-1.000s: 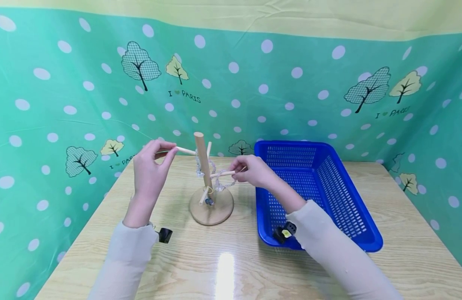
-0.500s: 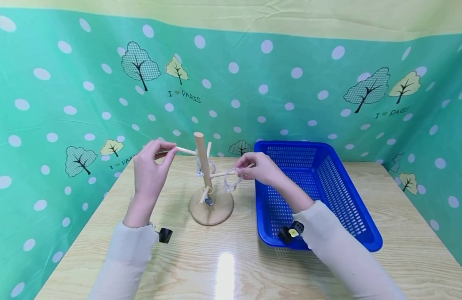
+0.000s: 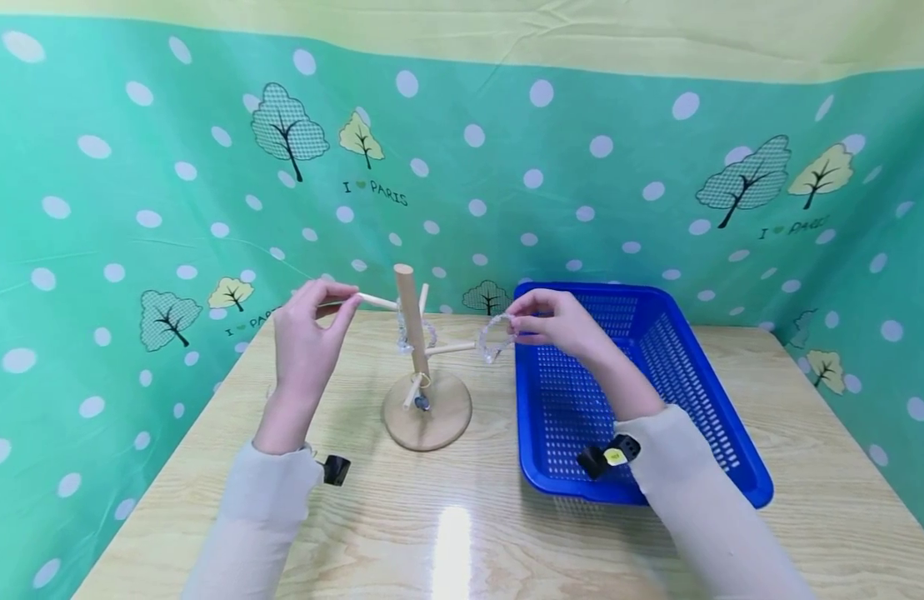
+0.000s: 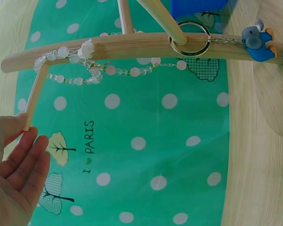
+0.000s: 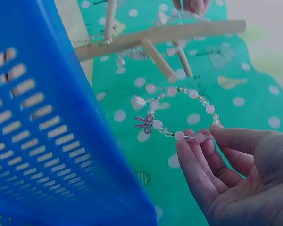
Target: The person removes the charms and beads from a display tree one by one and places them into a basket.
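A wooden stand (image 3: 407,312) with several pegs stands on a round base. My left hand (image 3: 306,342) pinches the tip of its upper left peg (image 4: 36,96) between thumb and finger. Beaded bracelets (image 4: 75,81) hang on upper pegs, and a keyring (image 4: 208,44) with a blue-and-grey figure (image 4: 259,43) hangs on a low peg. Right of the stand, my right hand (image 3: 555,323) pinches a pink and clear beaded bracelet (image 5: 193,94) with a bow charm (image 5: 144,124). That bracelet is off the right peg (image 3: 452,347), just beyond its tip.
A blue perforated basket (image 3: 532,467) stands right of the stand, under my right forearm. Behind the wooden table (image 3: 387,533) hangs a green dotted curtain (image 3: 462,192). Black wrist cameras are strapped near both sleeves.
My right hand has moved right, drawing the bracelet along the right peg and off its tip. The left hand keeps its pinch on the upper left peg.
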A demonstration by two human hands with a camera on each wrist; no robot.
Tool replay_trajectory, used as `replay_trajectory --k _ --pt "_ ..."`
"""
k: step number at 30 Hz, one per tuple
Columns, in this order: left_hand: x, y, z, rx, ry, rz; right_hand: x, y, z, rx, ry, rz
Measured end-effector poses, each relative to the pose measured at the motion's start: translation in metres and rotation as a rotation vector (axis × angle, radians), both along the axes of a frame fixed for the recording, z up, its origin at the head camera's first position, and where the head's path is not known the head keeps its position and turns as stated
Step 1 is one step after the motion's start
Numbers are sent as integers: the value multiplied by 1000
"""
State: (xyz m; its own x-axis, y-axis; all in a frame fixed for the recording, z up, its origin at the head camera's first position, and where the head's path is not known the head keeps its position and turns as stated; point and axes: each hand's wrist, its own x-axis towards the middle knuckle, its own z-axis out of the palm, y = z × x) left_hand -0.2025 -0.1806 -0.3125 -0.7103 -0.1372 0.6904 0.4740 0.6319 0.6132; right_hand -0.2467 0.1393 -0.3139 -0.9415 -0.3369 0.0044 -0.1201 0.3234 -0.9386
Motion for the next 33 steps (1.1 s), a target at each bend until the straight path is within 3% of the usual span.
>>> replay_trajectory --k 16,33 --pt "-1 1 -1 7 12 -3 -27 48 -18 -39 -88 -141" --pt "-1 1 0 -15 6 9 -40 66 -40 16 -175 -188"
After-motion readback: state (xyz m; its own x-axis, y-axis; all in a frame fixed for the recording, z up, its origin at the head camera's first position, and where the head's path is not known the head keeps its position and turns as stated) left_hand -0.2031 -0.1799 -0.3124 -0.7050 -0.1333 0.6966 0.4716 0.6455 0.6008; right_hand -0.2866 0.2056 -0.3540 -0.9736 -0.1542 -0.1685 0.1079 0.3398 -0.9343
